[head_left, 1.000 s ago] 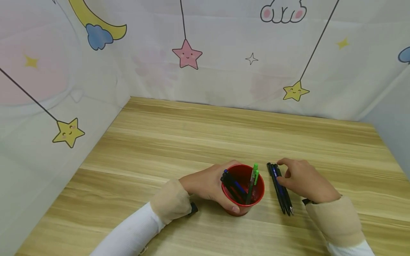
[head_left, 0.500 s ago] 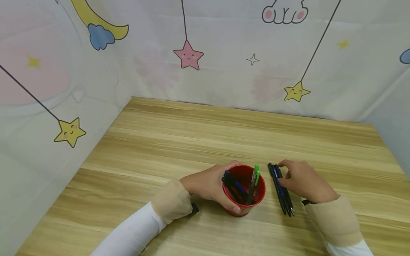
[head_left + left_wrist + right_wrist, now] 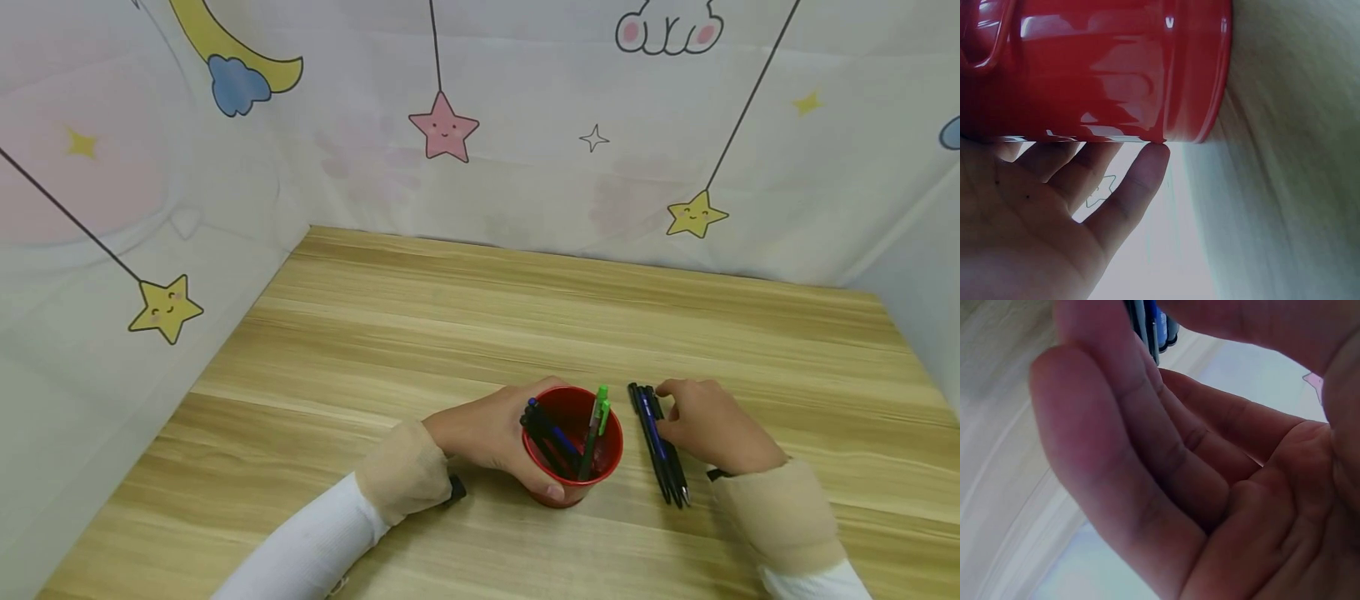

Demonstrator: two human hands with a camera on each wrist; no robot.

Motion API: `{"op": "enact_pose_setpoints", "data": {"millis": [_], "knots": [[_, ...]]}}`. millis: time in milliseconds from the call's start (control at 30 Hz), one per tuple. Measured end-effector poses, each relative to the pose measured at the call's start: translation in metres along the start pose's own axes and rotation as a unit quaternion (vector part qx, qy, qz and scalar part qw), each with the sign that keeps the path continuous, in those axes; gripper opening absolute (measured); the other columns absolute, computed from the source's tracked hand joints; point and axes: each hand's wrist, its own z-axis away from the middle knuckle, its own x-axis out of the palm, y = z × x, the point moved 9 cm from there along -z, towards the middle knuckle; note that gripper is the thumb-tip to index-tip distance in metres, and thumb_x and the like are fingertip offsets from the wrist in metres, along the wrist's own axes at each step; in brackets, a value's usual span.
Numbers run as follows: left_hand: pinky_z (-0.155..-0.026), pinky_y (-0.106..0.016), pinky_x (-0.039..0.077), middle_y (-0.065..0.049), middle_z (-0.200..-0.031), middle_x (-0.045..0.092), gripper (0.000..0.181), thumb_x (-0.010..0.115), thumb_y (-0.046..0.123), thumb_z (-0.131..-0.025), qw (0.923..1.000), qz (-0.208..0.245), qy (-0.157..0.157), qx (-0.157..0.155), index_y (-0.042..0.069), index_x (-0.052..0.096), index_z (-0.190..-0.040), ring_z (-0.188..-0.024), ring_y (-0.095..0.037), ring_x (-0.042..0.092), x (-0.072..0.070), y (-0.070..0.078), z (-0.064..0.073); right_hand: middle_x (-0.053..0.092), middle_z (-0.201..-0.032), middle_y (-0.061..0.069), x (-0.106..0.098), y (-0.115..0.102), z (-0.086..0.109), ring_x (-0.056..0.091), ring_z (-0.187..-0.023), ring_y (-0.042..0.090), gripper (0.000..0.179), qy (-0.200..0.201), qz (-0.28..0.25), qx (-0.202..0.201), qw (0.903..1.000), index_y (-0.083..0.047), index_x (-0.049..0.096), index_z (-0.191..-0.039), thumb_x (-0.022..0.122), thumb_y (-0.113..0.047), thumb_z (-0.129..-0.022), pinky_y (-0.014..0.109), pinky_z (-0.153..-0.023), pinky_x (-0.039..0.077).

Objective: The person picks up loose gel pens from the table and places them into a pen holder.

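Left of the pens, my left hand (image 3: 491, 429) grips a red pen cup (image 3: 562, 492), thumb along its near side and fingers behind it. In the left wrist view the cup's glossy wall (image 3: 1097, 75) lies against the fingertips. Inside the cup lean dark pens (image 3: 551, 437) at the left and a green-topped pen (image 3: 602, 404) at the right. Several black and blue pens (image 3: 658, 454) lie side by side on the table. My right hand (image 3: 716, 425) pinches the rightmost of them with thumb and index finger; the fingers partly hide it. In the right wrist view, pen ends (image 3: 1159, 328) show beyond the curled fingers.
The wood-grain table (image 3: 450, 308) stretches behind and around both hands. A white cloth wall (image 3: 525, 183) printed with stars and a moon stands at the back, with further walls at the left and right.
My right hand has shifted very slightly, and more of the blue pen shows beside the thumb. The left hand and cup hold their place; the head view has drifted a little.
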Motion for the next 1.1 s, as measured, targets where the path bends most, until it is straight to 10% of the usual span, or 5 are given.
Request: {"op": "enact_pose_setpoints", "data": {"millis": [1100], "knots": [[-0.103,-0.032,0.047,0.005,-0.132,0.061,0.084,0.095,0.015,-0.069,0.9999,-0.007,0.008,-0.007,0.024,0.049,-0.139,-0.126,-0.019,0.055,-0.002,0.000,-0.001,0.065,-0.075,0.002,-0.005,-0.003,-0.001,0.058,-0.059,0.012,0.049,0.018,-0.002,-0.004,0.9998,0.016,0.058,-0.124,0.068,-0.007,-0.082,0.032,-0.054,0.049]]}}
